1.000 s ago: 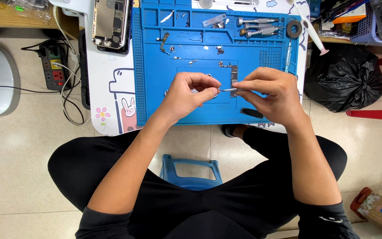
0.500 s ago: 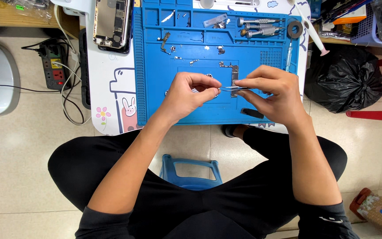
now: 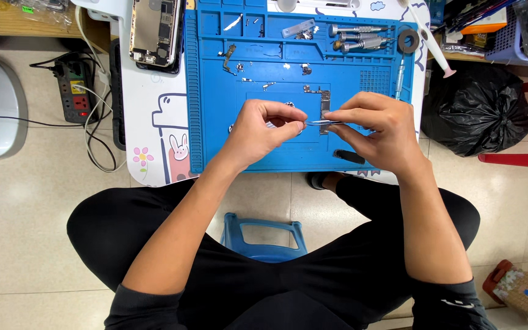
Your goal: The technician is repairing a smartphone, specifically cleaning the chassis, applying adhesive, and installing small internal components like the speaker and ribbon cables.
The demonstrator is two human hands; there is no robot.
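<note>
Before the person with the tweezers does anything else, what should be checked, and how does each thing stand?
1. Tweezers gripped in the right hand: ok.
2. Left hand pinching at the tweezer tips: ok, though the tiny part there is too small to make out.
3. Both hands above the blue work mat: ok.
4. Small loose parts lying on the mat's upper compartments: ok.
5. Screwdrivers lying in the mat's top tray: ok.
6. Opened phone lying left of the mat, apart from the hands: ok.

Beige tiled floor (image 3: 25,244), small white table (image 3: 154,122) w/ blue stool (image 3: 264,235) below.
</note>
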